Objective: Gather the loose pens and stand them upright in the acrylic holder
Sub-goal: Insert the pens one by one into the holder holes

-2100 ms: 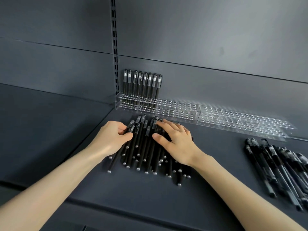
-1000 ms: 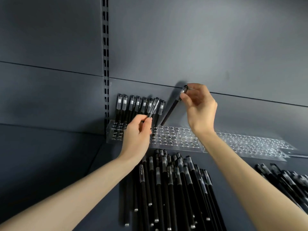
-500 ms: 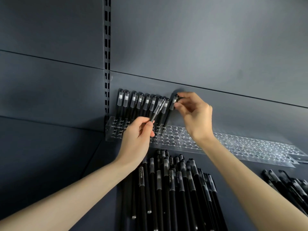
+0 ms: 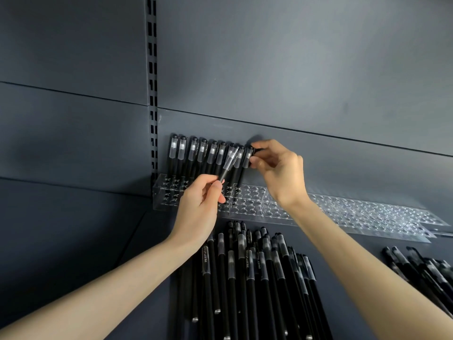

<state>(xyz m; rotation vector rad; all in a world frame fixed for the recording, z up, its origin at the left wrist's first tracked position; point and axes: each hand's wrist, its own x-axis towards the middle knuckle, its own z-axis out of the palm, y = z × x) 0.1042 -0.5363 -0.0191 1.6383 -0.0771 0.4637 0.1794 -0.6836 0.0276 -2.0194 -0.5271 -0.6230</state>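
A pen (image 4: 247, 157), pinched at its cap by the right hand (image 4: 277, 168), had been brought down from a high slant. It stood nearly upright at the end of the standing row (image 4: 193, 153), just left of that hand, and was judged seated in the acrylic holder (image 4: 355, 212) below both hands. A second pen (image 4: 229, 163) was still pinched, slanted, by the left hand (image 4: 198, 212). The loose pens (image 4: 245, 278) lay beneath the wrists, so most of the work was judged to remain.
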